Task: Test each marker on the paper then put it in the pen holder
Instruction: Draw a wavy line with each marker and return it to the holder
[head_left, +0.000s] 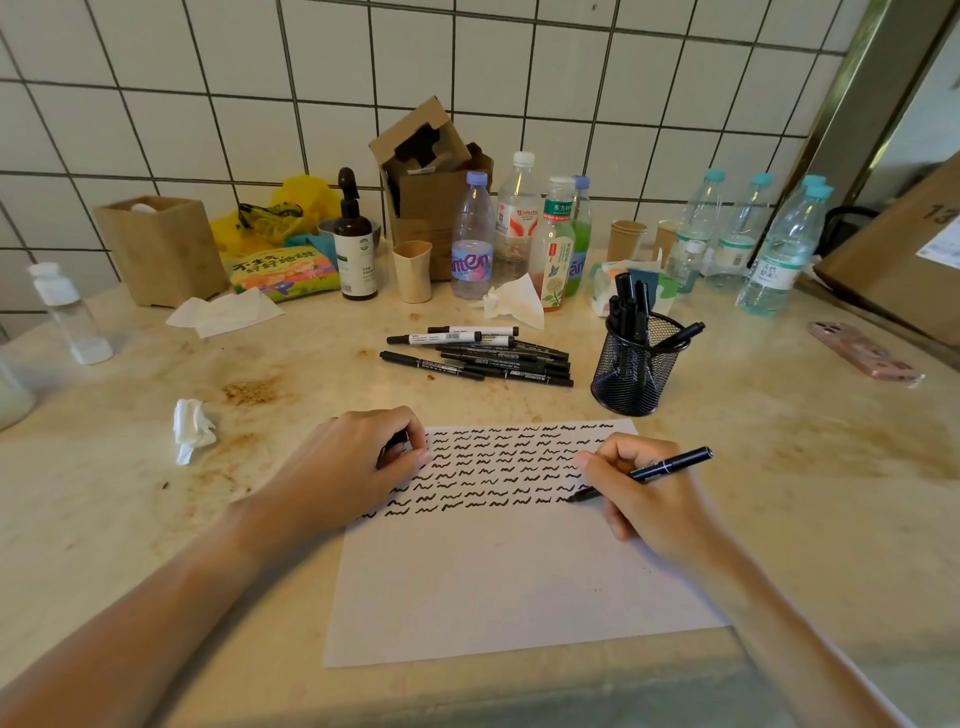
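A white sheet of paper (498, 587) lies in front of me, its upper part filled with rows of black squiggles. My right hand (644, 499) grips a black marker (670, 466) with its tip touching the paper at the right end of a squiggle row. My left hand (363, 462) rests on the paper's upper left corner, fingers curled round a small dark thing, probably the marker's cap. Several markers (478, 356) lie in a pile behind the paper. A black mesh pen holder (634, 366) to the right of the pile holds several markers.
Bottles (471, 244), paper cups (627, 239), a cardboard box (431, 182), a snack bag (283, 271) and tissues (226, 312) crowd the back of the stained counter. A crumpled tissue (191, 428) lies left of the paper. A pink phone (865, 351) lies at the right.
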